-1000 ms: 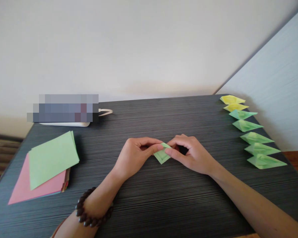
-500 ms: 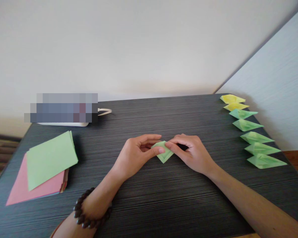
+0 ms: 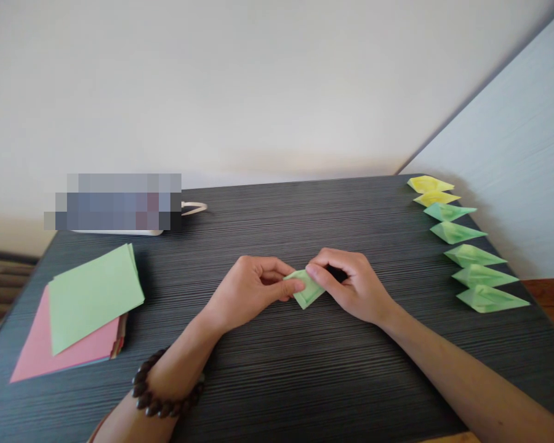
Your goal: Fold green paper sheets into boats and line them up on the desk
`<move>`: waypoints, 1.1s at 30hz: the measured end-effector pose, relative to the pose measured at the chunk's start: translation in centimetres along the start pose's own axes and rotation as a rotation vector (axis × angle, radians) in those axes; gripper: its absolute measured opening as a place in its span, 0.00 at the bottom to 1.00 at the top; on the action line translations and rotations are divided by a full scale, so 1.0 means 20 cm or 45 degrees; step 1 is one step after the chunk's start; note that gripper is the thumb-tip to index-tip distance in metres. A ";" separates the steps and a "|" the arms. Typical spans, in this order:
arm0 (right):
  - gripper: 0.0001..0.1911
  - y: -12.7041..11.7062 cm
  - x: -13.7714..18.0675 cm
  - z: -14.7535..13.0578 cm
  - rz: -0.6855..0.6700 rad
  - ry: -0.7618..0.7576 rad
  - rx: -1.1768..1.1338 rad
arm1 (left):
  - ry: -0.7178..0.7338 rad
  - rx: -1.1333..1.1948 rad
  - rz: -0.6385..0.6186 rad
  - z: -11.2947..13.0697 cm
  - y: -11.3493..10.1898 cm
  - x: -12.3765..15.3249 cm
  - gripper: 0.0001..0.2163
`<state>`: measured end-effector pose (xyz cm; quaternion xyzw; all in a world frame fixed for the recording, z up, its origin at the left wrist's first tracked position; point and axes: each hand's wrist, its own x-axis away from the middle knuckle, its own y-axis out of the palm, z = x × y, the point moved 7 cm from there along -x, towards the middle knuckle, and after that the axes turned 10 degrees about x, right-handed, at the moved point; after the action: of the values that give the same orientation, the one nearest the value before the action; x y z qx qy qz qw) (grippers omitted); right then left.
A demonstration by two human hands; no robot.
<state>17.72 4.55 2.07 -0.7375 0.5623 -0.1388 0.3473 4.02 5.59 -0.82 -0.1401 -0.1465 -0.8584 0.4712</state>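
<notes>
Head view: your left hand and right hand both pinch small green folded paper, low over middle of table. Keep edges aligned, press crease firm with thumb. 7 folded pieces line right edge; paper stack at left.

From my left hand and right hand, bare bench lies open from 4 to 8 o'clock. Paper sheets block 9, folded paper shapes line 2 to 3, and a white corded device sits at 10.
</notes>
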 end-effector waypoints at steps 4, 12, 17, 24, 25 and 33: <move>0.11 -0.01 0.00 0.01 0.030 0.009 -0.023 | 0.008 0.039 -0.036 0.02 0.01 0.00 0.11; 0.11 -0.02 0.01 0.02 0.056 0.010 0.014 | 0.017 -0.025 -0.036 0.02 -0.01 0.00 0.10; 0.11 -0.01 0.00 0.03 0.073 0.041 0.032 | 0.040 0.012 -0.036 0.03 0.00 0.01 0.10; 0.11 -0.06 0.02 0.03 0.346 0.133 -0.016 | 0.000 -0.031 0.044 0.01 0.02 0.00 0.16; 0.11 -0.06 0.03 0.03 0.363 0.142 -0.017 | 0.004 -0.067 0.051 0.01 0.02 0.00 0.14; 0.14 -0.04 0.01 0.05 0.278 0.156 -0.125 | -0.013 -0.027 -0.028 0.00 0.02 0.00 0.09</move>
<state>19.02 4.76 1.91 -0.6782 0.6654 -0.1173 0.2890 4.26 5.39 -0.73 -0.1480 -0.1413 -0.8642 0.4596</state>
